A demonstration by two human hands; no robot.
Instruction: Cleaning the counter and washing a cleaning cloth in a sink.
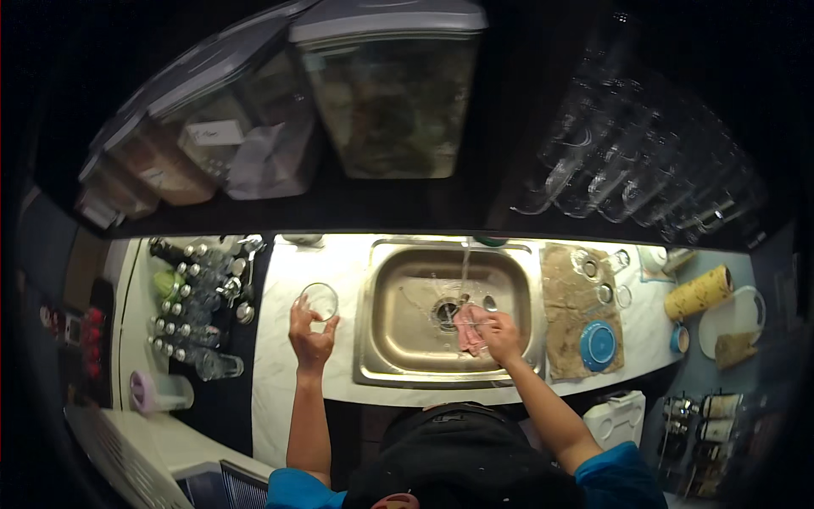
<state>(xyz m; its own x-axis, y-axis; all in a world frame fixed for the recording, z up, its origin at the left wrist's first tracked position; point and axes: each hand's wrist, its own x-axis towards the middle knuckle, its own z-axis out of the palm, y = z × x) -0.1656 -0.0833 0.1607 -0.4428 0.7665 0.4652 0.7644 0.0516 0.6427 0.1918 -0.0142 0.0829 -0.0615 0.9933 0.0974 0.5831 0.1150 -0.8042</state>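
Note:
My left hand [311, 331] is at a round clear glass piece [319, 302], its fingers on the near rim, over the marble-patterned counter [280, 382] left of the sink. Inside the steel sink [394, 331], my right hand [500, 337] grips a pink cloth [469, 331]; whether it also holds something thin is too blurred to tell. A stream of water [466, 261] falls from the back of the basin near the drain [445, 313]. A small metal item, perhaps a spoon [489, 303], lies at the basin's right.
Right of the sink, a brown cloth [559, 318] bears a blue dish [598, 345] and several glasses [604, 293]. Bottles with metal caps [191, 331] crowd the left. Lidded clear bins [394, 108] and glassware [623, 178] occupy the shelf above. A yellow patterned roll [699, 292] lies far right.

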